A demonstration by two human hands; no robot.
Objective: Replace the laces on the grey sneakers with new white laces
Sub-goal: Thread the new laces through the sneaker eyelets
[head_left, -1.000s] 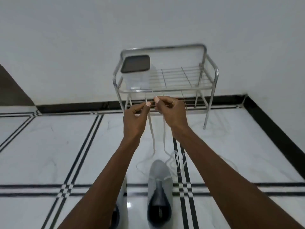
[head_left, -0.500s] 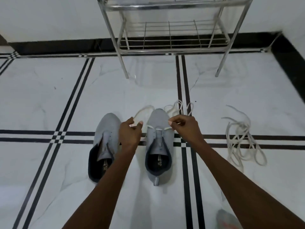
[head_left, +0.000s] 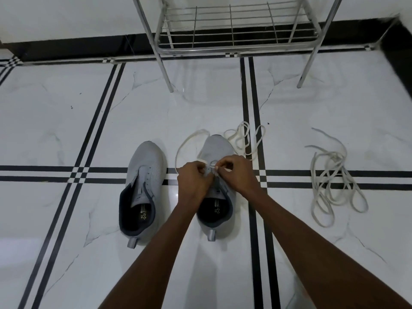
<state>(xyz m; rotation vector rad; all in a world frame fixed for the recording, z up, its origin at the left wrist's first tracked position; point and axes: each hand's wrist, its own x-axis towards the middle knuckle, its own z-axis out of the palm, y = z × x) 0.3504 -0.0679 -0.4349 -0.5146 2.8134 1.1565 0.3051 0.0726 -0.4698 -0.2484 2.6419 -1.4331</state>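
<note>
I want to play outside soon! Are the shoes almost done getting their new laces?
Not yet. Done: neither sneaker shows an old lace. In hand: the left hand and right hand pinch a white lace at the right sneaker. Left: finishing it, then the bare left sneaker, perhaps using the loose laces.

A white marble-look floor [head_left: 66, 130] is gleaming under soft light, with paired black stripes [head_left: 98, 121] crossing it. A chrome wire rack [head_left: 231, 30] is standing at the far side, and behind the rack a black skirting [head_left: 78, 46] is running below the white wall [head_left: 66, 16].
</note>
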